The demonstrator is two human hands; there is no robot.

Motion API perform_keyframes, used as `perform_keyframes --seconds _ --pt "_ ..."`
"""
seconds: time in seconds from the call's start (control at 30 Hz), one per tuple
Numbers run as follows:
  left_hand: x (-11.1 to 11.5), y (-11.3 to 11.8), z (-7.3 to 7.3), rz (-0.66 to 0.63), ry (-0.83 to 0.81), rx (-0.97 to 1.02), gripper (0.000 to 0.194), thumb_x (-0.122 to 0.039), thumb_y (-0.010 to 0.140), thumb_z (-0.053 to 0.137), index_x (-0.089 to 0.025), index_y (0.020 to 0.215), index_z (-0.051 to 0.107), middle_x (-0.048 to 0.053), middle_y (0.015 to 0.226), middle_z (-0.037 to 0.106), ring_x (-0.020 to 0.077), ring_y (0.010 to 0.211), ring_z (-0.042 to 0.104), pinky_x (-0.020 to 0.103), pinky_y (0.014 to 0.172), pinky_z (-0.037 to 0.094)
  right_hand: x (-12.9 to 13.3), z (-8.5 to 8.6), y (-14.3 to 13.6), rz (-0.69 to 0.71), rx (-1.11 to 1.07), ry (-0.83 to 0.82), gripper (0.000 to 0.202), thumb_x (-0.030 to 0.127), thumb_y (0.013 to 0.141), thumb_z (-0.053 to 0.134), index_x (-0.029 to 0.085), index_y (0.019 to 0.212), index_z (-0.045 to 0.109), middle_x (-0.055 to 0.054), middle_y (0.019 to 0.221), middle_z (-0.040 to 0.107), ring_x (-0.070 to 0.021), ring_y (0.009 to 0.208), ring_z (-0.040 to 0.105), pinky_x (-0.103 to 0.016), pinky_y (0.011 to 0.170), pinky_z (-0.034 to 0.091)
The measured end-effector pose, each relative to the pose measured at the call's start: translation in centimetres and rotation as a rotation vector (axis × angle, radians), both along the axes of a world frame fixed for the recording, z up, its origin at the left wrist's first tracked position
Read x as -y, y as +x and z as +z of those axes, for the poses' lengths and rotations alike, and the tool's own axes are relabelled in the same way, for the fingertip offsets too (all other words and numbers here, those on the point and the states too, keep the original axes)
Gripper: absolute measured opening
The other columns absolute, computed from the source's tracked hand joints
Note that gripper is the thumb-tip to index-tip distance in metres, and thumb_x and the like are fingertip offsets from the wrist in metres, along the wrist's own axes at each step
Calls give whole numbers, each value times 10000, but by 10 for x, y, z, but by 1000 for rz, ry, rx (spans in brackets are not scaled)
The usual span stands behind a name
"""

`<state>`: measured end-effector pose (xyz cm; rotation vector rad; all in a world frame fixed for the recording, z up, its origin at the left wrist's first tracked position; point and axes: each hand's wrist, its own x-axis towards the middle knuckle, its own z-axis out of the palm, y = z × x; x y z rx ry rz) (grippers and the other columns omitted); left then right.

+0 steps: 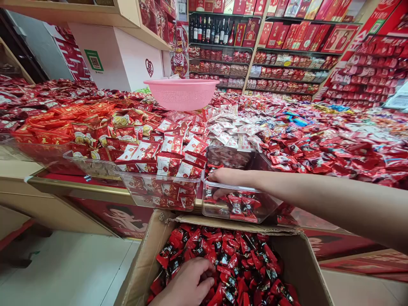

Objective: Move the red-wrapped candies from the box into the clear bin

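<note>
My left hand point(193, 280) is down in an open cardboard box point(312, 267), its fingers curled into the red-and-black wrapped candies point(236, 259); its fingertips are partly hidden among them. My right hand point(228, 179) reaches over the rim of a clear plastic bin point(270, 206). Its fingers look spread and point down inside, seen partly through the clear wall. A few similar red-and-black candies point(244, 206) lie low in that bin, beneath and beside the fingers. I cannot see a candy in the right hand.
Left of that bin stands a clear bin of red-and-white packets point(168, 165), then one with durian-labelled packets point(102, 131). White packets point(236, 129) and loose red sweets point(318, 153) lie behind and right. A pink basket point(181, 93) sits at the back. Stocked shelves point(223, 46) rise behind.
</note>
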<state>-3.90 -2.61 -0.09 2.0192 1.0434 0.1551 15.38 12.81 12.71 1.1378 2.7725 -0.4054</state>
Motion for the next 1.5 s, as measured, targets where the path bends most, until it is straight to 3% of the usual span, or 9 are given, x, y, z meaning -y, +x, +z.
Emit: perform_keyframes --seconds 0.23,0.57,0.67,0.87,0.97,1.17,1.3,1.4,1.5 --pt "0 0 -2 11 22 -1 161 -249 722 458 -245 842 566 -26 826 608 133 774 521 210 688 365 11 12 3 -142 134 -137 263 389 532 646 207 697 551 -24 674 569 -156 575 489 -259 479 345" --pt "0 0 -4 9 18 9 157 -246 722 457 -244 830 570 -27 815 610 132 764 526 208 676 368 13 12 1 -138 205 -228 226 409 538 637 203 617 584 -1 572 555 -126 506 464 -247 457 318" --pt "1 0 -3 7 21 7 156 -251 723 457 -249 833 567 -31 816 610 130 767 526 206 678 367 11 9 1 -84 126 -188 294 451 542 624 203 694 579 0 614 562 -125 522 468 -237 460 326" --pt "0 1 -4 13 21 1 153 -234 716 456 -248 822 565 -33 799 606 124 741 524 200 663 366 -4 -9 -3 173 -9 3 425 527 566 570 163 785 549 -25 740 556 -131 623 479 -220 541 348" --pt "0 1 -4 11 10 1 147 -234 716 454 -242 814 563 -31 795 604 121 736 524 197 656 365 -7 -15 -3 190 -2 35 432 528 596 544 151 808 548 -29 736 558 -129 620 482 -217 548 346" --pt "-1 1 -1 4 17 -9 161 -226 718 442 -232 824 562 -24 799 606 122 738 525 199 660 364 3 5 -3 22 56 -52 390 472 591 582 164 828 558 -24 711 577 -116 574 491 -202 478 328" --pt "-1 1 -1 7 23 -21 160 -223 718 437 -225 819 561 -21 803 606 127 747 528 204 667 369 9 24 0 -140 228 -108 312 443 564 613 171 715 597 -29 632 573 -134 556 496 -228 485 329" --pt "-1 1 -1 -1 23 -15 157 -227 721 440 -228 821 561 -22 801 605 130 745 530 210 673 377 12 26 11 -244 379 -206 306 428 505 654 159 643 608 -30 568 551 -154 545 502 -257 504 346" --pt "0 1 3 -2 40 14 165 -229 737 427 -234 834 561 -16 825 601 135 777 526 217 697 384 15 19 22 -287 395 -302 336 416 462 676 153 658 604 -20 600 560 -154 547 504 -259 493 365"
